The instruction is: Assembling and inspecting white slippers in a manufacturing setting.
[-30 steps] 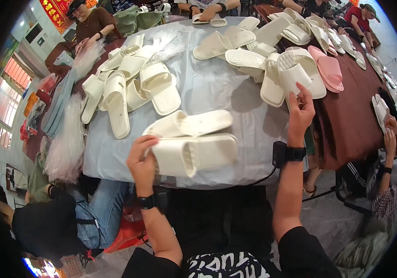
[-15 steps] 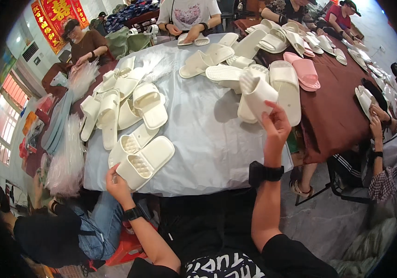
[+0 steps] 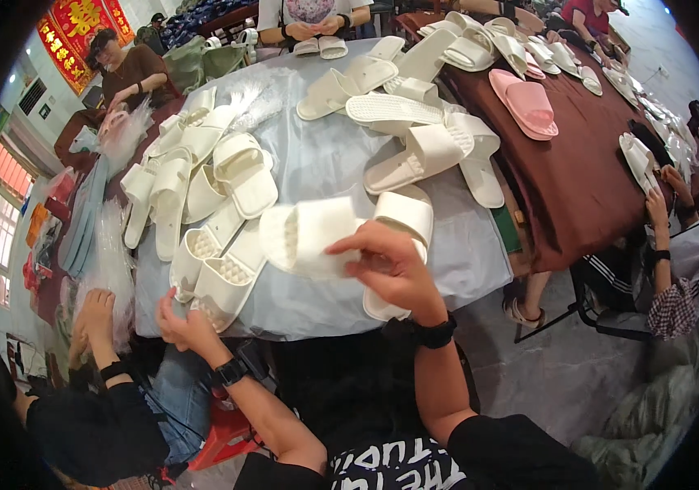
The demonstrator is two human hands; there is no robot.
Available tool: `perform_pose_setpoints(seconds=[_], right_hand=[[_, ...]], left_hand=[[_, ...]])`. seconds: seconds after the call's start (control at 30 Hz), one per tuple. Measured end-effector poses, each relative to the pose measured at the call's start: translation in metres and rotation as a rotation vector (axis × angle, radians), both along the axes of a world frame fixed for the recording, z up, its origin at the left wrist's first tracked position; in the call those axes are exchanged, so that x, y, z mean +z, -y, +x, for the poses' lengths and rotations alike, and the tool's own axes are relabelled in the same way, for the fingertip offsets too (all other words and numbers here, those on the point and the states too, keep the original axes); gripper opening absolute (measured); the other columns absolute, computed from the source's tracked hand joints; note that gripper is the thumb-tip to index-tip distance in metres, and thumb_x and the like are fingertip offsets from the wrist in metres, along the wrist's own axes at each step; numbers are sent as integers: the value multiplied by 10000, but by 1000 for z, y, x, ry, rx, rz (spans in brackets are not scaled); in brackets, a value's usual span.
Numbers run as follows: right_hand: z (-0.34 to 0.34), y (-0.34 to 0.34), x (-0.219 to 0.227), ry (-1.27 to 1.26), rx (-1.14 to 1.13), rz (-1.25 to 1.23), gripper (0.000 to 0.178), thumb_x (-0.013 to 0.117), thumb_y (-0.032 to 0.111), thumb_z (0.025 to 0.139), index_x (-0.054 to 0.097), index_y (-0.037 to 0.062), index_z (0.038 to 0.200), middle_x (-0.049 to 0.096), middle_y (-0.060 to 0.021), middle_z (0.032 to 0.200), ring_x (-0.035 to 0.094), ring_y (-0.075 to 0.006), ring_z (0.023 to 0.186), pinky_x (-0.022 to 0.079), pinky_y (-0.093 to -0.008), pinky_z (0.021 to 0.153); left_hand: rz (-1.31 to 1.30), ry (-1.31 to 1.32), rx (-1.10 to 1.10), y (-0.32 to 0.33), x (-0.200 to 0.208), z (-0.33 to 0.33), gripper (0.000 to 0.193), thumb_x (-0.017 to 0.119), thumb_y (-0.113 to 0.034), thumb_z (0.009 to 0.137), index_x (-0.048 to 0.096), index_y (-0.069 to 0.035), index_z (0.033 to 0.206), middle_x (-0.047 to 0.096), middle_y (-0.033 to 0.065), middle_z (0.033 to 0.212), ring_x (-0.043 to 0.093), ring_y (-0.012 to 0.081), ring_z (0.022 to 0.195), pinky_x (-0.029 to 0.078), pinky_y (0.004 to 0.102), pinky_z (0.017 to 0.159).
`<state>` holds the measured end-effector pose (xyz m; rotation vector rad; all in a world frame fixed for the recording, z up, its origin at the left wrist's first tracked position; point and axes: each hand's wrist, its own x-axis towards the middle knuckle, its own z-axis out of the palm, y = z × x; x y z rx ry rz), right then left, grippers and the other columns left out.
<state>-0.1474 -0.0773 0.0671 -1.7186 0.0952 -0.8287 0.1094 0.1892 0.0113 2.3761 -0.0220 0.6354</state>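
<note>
Change since one second ago: the right hand (image 3: 386,265), which was then stretched to the slipper pile at upper right, is now drawn back to the centre of the frame and holds a cream slide slipper (image 3: 310,235) lifted above the grey table cover (image 3: 341,163). Half a second ago that hand held the slipper up at the far pile. Judged from this, the pick-up is complete and the slipper has been brought to the near table edge.

Right hand pose: forearm enters from the lower edge, wrist bent, fingers curled over the slipper's heel end, thumb side on top; the grip is closed on it. A second cream slipper (image 3: 402,245) lies directly beneath the hand; contact cannot be determined.

Left hand (image 3: 186,322): lower left, at the table edge, fingers pinching the end of a pair of cream slippers (image 3: 217,265) lying sole-side up. It has drawn this pair from centre to lower left.

Farther up the frame: more cream slippers, a pink slipper (image 3: 525,102) on the brown cloth, and other people seated around the table
</note>
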Motion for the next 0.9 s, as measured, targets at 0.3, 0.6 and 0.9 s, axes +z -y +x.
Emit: perform_pose_setpoints(seconds=[0.3,0.6,0.9], right_hand=[[11,-20,-20,-275,50,-247,410,742,-51,876,756,106,1254,670,-96,935,653,-246,862,525,-362,767],[-33,1,8,-614,-547,-187,355,698,62,952,697,54,1307,773,-183,1029,744,-349,946,576,-419,819],[-1,-14,-18,-442,-522,-228,606,772,219,958,584,-55,1464,708,-267,1307,653,-432,1088,522,-476,987]], left_hand=[[-672,-197,-872,79,74,-47,251,598,-98,1082,687,4,1293,712,63,1249,644,172,1207,486,336,1051],[-221,13,-1169,139,5,-87,352,807,-231,919,728,-56,1214,737,133,1258,668,334,1175,489,434,1034],[-263,5,-1371,129,15,-83,364,809,-202,860,752,-64,1191,760,113,1257,645,333,1231,453,439,1108]])
